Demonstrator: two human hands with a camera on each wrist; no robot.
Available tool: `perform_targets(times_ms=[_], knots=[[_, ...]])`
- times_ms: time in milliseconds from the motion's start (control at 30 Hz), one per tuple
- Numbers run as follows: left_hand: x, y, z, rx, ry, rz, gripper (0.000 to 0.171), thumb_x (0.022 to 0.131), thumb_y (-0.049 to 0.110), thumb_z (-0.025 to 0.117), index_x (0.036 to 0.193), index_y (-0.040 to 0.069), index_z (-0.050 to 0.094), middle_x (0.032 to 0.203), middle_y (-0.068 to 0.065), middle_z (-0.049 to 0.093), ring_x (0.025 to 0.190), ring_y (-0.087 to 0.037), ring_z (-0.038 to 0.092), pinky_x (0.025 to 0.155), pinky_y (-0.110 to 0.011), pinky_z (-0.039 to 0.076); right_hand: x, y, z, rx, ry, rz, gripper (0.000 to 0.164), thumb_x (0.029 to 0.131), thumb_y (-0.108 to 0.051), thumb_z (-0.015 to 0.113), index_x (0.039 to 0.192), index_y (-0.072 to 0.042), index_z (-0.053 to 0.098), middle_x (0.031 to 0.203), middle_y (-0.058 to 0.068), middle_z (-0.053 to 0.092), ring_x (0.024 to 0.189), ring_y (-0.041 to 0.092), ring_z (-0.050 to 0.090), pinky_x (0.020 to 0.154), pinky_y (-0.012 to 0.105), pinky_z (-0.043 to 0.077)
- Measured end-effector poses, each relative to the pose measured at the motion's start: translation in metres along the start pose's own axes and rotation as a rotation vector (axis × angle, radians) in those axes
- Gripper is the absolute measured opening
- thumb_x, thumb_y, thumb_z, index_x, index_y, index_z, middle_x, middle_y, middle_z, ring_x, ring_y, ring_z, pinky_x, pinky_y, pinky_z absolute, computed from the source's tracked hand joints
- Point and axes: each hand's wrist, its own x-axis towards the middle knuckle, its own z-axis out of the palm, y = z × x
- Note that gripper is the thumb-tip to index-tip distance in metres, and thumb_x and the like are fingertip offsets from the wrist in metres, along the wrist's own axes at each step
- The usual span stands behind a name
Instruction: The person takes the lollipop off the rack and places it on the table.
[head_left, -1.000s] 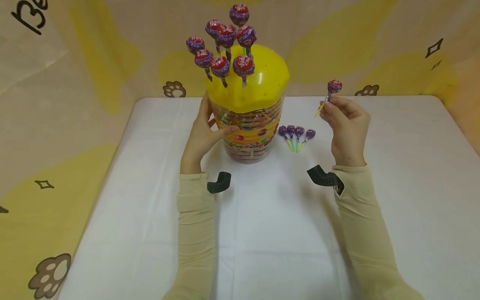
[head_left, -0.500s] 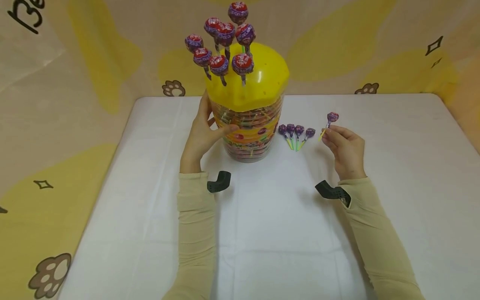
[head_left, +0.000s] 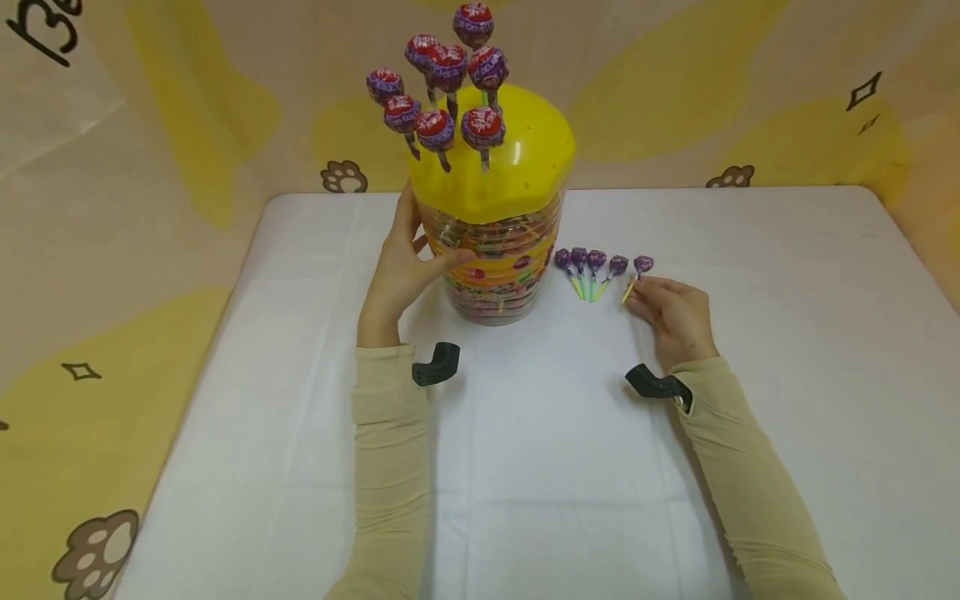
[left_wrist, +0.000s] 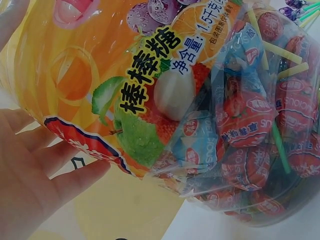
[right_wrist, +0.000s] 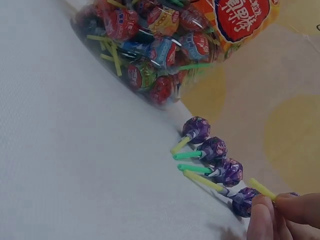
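Note:
A clear ribbed jar (head_left: 495, 310) full of wrapped lollipops, with a yellow domed lid (head_left: 525, 167), stands toward the back of the table. Several red-and-purple lollipops (head_left: 482, 127) stick up from that lid. My left hand (head_left: 405, 279) holds the jar's left side, thumb across the front; the left wrist view shows its fingers against the orange label (left_wrist: 75, 75). My right hand (head_left: 675, 312) pinches the yellow stick of a purple lollipop (head_left: 643, 264), low at the right end of a row. The row holds several purple lollipops (head_left: 596, 260) with yellow or green sticks.
A white cloth (head_left: 540, 467) covers the table. Behind it hangs a beige and yellow backdrop (head_left: 660, 92) with paw prints. Dark curved camera mounts (head_left: 437, 364) jut from both sleeves.
My right hand has come down and slightly left with the lollipop, from raised above the table to the right end of the row. The left hand keeps its hold on the jar.

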Motion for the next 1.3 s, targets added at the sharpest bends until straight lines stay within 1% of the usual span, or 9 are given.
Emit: perform_targets(times_ms=[200,367,533,667,800,900,1000,1133,1300], knots=[[-0.0001,-0.0006,-0.0003,0.005,-0.001,-0.004,0.097,0.081,0.015,0.076,0.152,0.021,0.011,0.152,-0.001,0.028,0.137,-0.016,0.028,0.112,-0.042,0.027,0.0032,0.0015,-0.0004,-0.128,0.031,0.009,0.013,0.084,0.008,0.065,0.081,-0.002,0.072,0.086,0.007,0.069,0.074,0.014,0.069,0.076,0.025,0.056],[0.0008,-0.0017,-0.0003,-0.001,-0.005,0.003,0.097,0.081,0.015,0.076,0.152,0.021,0.010,0.152,-0.001,0.028,0.137,-0.017,0.028,0.112,-0.042,0.027,0.0032,0.0014,0.0002,-0.123,0.027,0.019,0.012,0.083,0.010,0.065,0.081,0.001,0.072,0.084,0.008,0.068,0.071,0.014,0.069,0.072,0.025,0.056],[0.0008,-0.0014,-0.0002,0.009,-0.001,0.004,0.097,0.081,0.016,0.076,0.152,0.022,0.010,0.152,-0.001,0.028,0.137,-0.015,0.028,0.112,-0.041,0.028,0.0049,0.0028,0.0003,-0.160,0.012,0.004,0.014,0.082,0.012,0.063,0.079,0.002,0.072,0.080,0.007,0.068,0.068,0.013,0.069,0.070,0.023,0.056],[0.0005,-0.0014,0.0001,0.004,-0.001,0.005,0.097,0.080,0.016,0.076,0.152,0.022,0.011,0.152,0.000,0.029,0.137,-0.015,0.028,0.112,-0.041,0.027,0.0055,0.0031,0.0006,-0.269,-0.014,-0.047,0.013,0.082,0.014,0.062,0.081,0.004,0.070,0.074,0.006,0.068,0.064,0.011,0.068,0.066,0.021,0.056],[-0.0003,-0.0004,0.0001,0.007,0.000,0.003,0.097,0.080,0.016,0.076,0.152,0.022,0.011,0.152,-0.001,0.029,0.137,-0.016,0.028,0.112,-0.042,0.028,0.0062,0.0026,0.0013,-0.417,-0.037,-0.115,0.012,0.083,0.014,0.061,0.080,0.004,0.066,0.065,0.003,0.067,0.058,0.009,0.066,0.062,0.020,0.056],[-0.0009,0.0008,0.0001,0.013,0.001,-0.002,0.097,0.081,0.016,0.076,0.152,0.021,0.011,0.152,-0.001,0.029,0.137,-0.016,0.028,0.111,-0.041,0.028,0.0072,0.0019,0.0017,-0.478,-0.045,-0.130,0.012,0.083,0.012,0.061,0.079,0.002,0.066,0.063,0.001,0.067,0.055,0.009,0.065,0.060,0.019,0.056],[-0.0011,0.0014,0.0003,0.016,0.000,-0.008,0.097,0.081,0.016,0.076,0.152,0.021,0.010,0.152,-0.002,0.029,0.137,-0.016,0.028,0.111,-0.041,0.028,0.0085,0.0017,0.0015,-0.502,-0.043,-0.127,0.011,0.083,0.011,0.063,0.078,0.001,0.067,0.063,0.001,0.067,0.055,0.009,0.065,0.059,0.019,0.056],[-0.0009,0.0010,0.0002,0.011,-0.002,-0.007,0.097,0.081,0.016,0.076,0.152,0.021,0.010,0.152,-0.002,0.029,0.137,-0.016,0.028,0.112,-0.042,0.028,0.0095,0.0024,0.0015,-0.489,-0.037,-0.115,0.009,0.082,0.011,0.064,0.080,0.003,0.067,0.064,0.001,0.067,0.055,0.009,0.065,0.059,0.019,0.056],[-0.0004,0.0001,0.0001,0.008,-0.004,-0.003,0.097,0.081,0.016,0.076,0.152,0.021,0.010,0.152,-0.002,0.029,0.137,-0.017,0.028,0.112,-0.042,0.028,0.0095,0.0030,0.0014,-0.513,-0.032,-0.123,0.006,0.082,0.010,0.065,0.088,0.010,0.066,0.063,0.000,0.067,0.055,0.009,0.065,0.059,0.019,0.056]])
